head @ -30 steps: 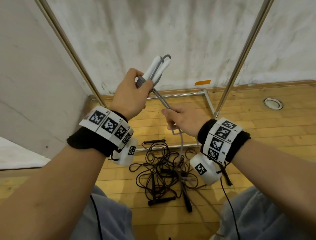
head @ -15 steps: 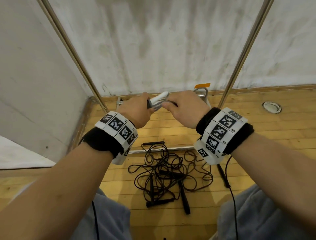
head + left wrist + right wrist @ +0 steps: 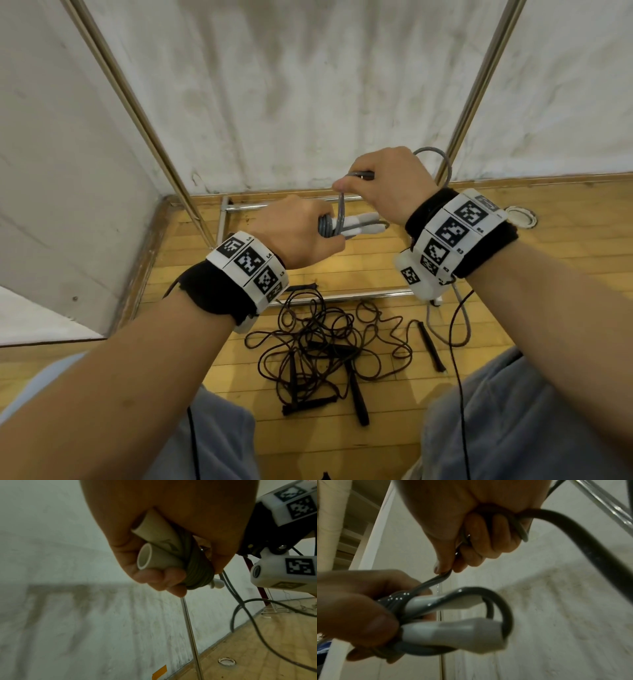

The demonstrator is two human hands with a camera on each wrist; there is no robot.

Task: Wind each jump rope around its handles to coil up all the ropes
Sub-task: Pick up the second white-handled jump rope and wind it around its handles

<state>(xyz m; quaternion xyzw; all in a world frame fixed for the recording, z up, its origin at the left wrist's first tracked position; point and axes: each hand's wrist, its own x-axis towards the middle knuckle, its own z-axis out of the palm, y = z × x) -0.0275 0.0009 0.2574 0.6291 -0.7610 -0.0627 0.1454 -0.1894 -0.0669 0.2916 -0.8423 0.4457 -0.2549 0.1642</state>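
Two white handles (image 3: pixel 361 224) sit bunched in the left hand (image 3: pixel 294 236), its fingers curled tight round them and the grey turns already on. The right hand (image 3: pixel 387 186), just above, pinches the grey rope (image 3: pixel 340 214); if that pull goes slack, the coils could loosen or slide off the handle ends. More black ropes (image 3: pixel 318 346) lie tangled on the floor (image 3: pixel 565 274) below.

A wooden plank floor (image 3: pixel 565 267) carries a tangled heap of black jump ropes (image 3: pixel 318 346) with black handles. At two o'clock from the heap, a round white fitting (image 3: pixel 521 216) is set into the boards.
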